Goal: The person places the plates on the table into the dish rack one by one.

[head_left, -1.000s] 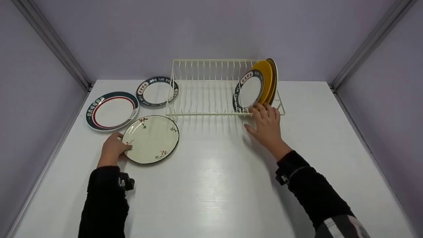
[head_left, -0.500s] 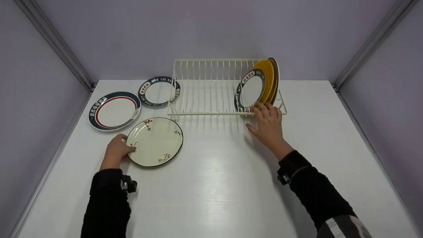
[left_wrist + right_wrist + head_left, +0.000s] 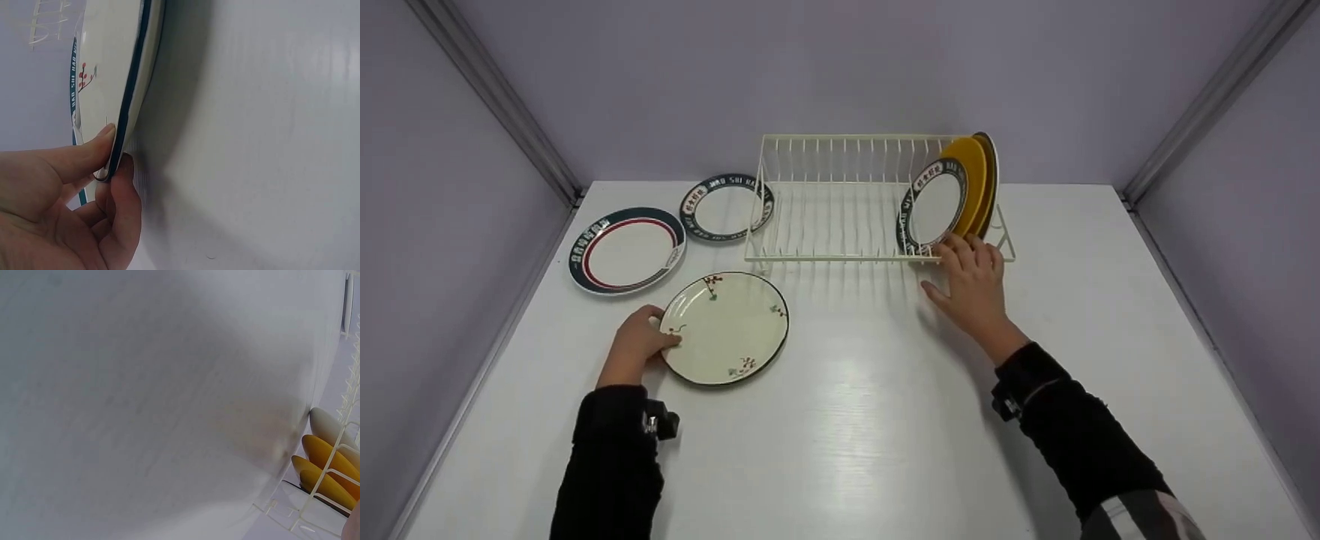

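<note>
**Left hand pinches floral plate; right hand at the rack**

The left hand (image 3: 636,346) pinches the near-left rim of the floral plate (image 3: 727,328), thumb on top and fingers (image 3: 125,185) beneath, lifting that edge off the table (image 3: 855,420). The right hand (image 3: 973,286) rests with relaxed, straight fingers against the front rail of the rack (image 3: 840,202), holding nothing. Three plates stand at the rack's right end. Two lettered plates lie flat to the left; their writing is too small to read.
</note>
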